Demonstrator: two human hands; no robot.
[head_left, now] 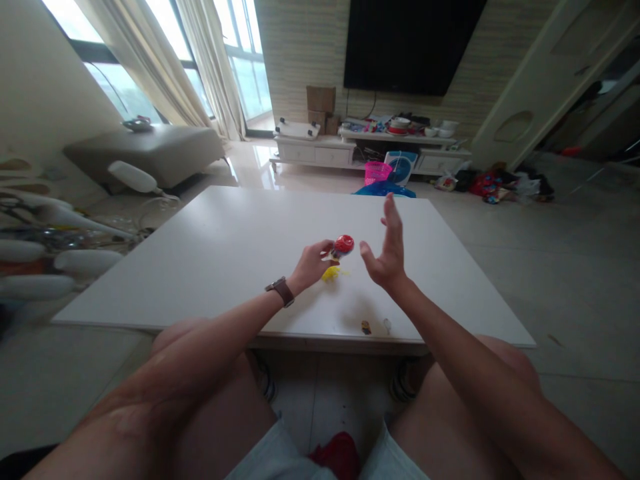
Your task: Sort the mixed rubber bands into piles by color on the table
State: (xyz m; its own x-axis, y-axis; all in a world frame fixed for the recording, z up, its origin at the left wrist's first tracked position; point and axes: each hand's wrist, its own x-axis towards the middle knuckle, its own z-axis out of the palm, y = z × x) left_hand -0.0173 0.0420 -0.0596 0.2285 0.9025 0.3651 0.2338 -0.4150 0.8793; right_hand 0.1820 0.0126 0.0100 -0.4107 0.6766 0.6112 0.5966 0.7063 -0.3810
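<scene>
Over the middle of the white table (270, 227), my left hand (314, 261) pinches a small toy with a round, shiny red top (345, 243) and a darker lower part. Its exact kind is unclear. Just below that hand, a yellow stringy thing (331, 273) lies on the tabletop. My right hand (389, 252) is raised to the right of the red-topped toy, apart from it, with thumb and fingers spread and nothing in them. Near the front edge lie a small yellow-and-dark figure (366, 327) and a small clear or silvery piece (387, 325).
My knees are close to the table's front edge. White chair-like parts (133, 177) stand to the left. Beyond the table are a blue plastic thing (385, 189), a pink basket (377, 173) and a low TV cabinet (315, 152). Bags (493, 183) lie on the floor at right.
</scene>
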